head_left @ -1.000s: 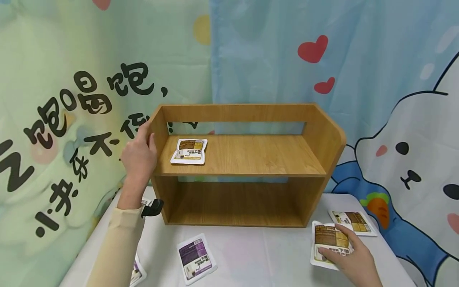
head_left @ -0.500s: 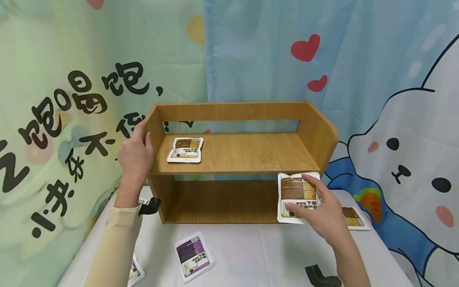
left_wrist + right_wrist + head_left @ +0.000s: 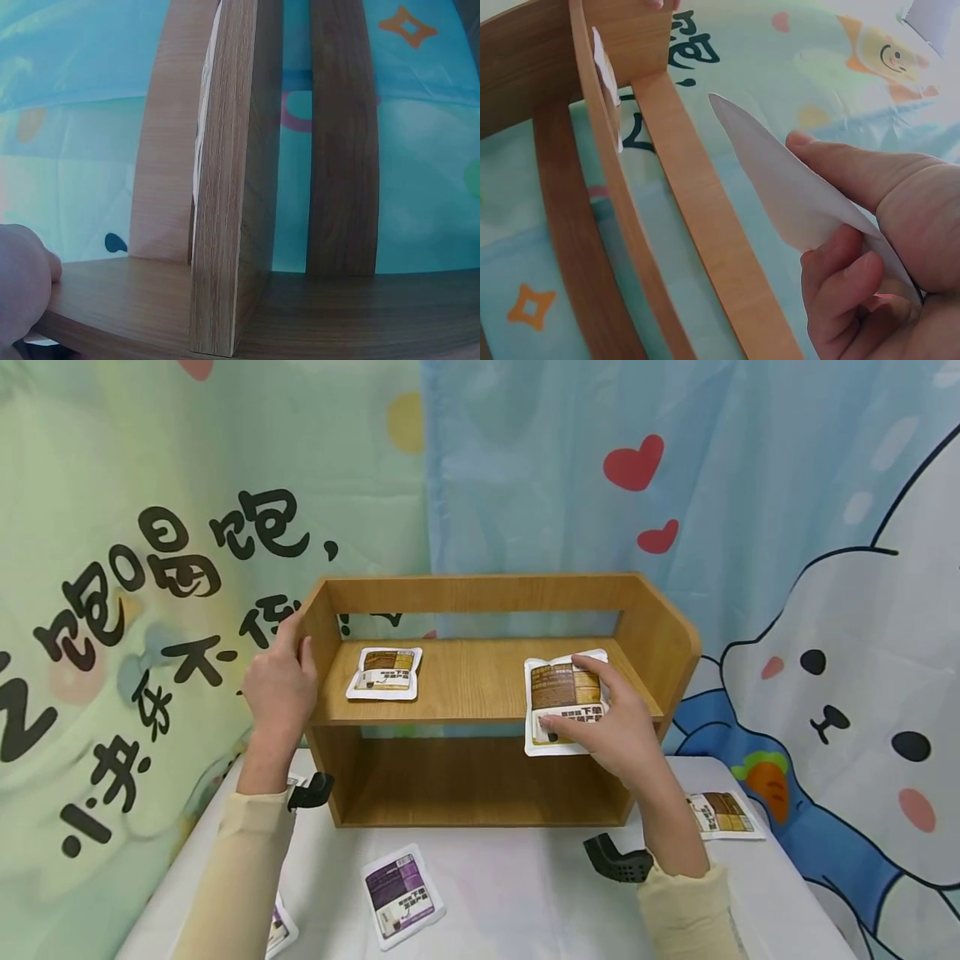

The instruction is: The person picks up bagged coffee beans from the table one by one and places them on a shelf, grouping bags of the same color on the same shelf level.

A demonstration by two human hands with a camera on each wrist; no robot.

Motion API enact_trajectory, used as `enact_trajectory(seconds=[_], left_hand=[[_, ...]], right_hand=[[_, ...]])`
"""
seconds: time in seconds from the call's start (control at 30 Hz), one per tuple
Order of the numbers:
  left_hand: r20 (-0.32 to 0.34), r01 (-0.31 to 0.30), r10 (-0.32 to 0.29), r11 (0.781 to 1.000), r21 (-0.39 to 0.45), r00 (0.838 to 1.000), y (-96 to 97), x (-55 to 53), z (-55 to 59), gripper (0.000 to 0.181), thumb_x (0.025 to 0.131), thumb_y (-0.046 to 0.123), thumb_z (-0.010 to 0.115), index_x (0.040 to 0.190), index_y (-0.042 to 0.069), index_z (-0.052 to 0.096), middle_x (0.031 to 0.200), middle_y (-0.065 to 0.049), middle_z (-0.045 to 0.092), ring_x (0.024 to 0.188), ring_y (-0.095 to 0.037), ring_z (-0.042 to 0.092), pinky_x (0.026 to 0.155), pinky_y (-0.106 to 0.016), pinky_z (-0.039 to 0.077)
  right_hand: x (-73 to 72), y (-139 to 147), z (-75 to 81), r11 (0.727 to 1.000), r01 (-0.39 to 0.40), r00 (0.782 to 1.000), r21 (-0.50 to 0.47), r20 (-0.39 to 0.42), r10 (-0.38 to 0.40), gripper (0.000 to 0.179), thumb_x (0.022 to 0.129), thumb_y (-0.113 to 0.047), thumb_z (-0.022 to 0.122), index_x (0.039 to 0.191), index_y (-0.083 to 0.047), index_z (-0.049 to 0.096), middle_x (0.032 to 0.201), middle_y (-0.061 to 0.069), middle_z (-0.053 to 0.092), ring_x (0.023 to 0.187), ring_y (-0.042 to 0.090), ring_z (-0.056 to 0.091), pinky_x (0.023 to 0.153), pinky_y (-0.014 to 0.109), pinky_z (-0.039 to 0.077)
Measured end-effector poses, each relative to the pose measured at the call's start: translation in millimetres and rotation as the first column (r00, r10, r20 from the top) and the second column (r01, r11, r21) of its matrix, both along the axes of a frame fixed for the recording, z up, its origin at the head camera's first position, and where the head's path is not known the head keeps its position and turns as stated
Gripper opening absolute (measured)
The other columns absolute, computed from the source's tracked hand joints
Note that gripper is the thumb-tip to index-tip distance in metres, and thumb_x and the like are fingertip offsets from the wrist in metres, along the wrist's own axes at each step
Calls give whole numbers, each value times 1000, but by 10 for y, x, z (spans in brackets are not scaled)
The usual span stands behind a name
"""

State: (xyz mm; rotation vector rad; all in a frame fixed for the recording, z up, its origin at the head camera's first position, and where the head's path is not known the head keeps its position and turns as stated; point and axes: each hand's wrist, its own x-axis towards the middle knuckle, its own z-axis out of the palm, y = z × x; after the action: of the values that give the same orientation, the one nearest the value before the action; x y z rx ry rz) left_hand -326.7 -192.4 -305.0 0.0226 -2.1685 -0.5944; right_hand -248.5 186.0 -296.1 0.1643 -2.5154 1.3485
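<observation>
My left hand (image 3: 279, 689) grips the left side panel of a two-tier wooden shelf (image 3: 480, 589). In the left wrist view only part of that hand (image 3: 22, 274) shows at the panel. My right hand (image 3: 622, 722) pinches a flat white sachet with a brown and yellow label (image 3: 555, 685), label facing me, in front of the upper board's right half. The right wrist view shows the sachet's plain white back (image 3: 772, 180) between thumb and fingers. A similar brown-labelled sachet (image 3: 385, 672) lies on the upper board's left end.
A purple-labelled sachet (image 3: 403, 895) lies on the white table (image 3: 510, 893) before the shelf. Another sachet (image 3: 279, 931) is partly hidden by my left sleeve. One more brown-labelled sachet (image 3: 726, 816) lies at the right. Printed curtains (image 3: 517, 468) hang behind.
My right hand has lifted the brown-labelled sachet off the table at the right and carried it up and left to the upper board. My left hand has kept its grip on the shelf.
</observation>
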Motion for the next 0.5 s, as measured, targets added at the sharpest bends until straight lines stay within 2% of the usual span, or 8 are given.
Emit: enact_trajectory(seconds=[0.2,0.37,0.5], left_hand=[[2,4,-4,1000,-5,1000,-3,-23,8,37,102,23,51,138,14,52,100,-23,69,59,-39,59,47,-46,42],[29,-6,6,1000,-11,1000,-9,17,-47,37,101,21,52,137,12,53,96,-23,69,54,-36,56,45,-44,40],[4,-8,8,1000,-15,1000,-29,16,-27,37,101,21,52,137,13,53,95,-23,69,55,-36,56,45,-45,40]], right_hand=[[-239,-154,141,999,-31,999,-18,-29,31,85,75,-29,86,146,-21,41,130,14,47,106,30,46,75,36,47],[-425,-271,165,993,-104,994,-54,-24,103,85,76,-24,85,147,-17,40,123,16,50,97,28,52,71,30,49],[-592,-371,190,989,-130,991,-67,-33,128,85,76,-25,85,147,-17,40,121,15,50,93,27,55,70,30,49]])
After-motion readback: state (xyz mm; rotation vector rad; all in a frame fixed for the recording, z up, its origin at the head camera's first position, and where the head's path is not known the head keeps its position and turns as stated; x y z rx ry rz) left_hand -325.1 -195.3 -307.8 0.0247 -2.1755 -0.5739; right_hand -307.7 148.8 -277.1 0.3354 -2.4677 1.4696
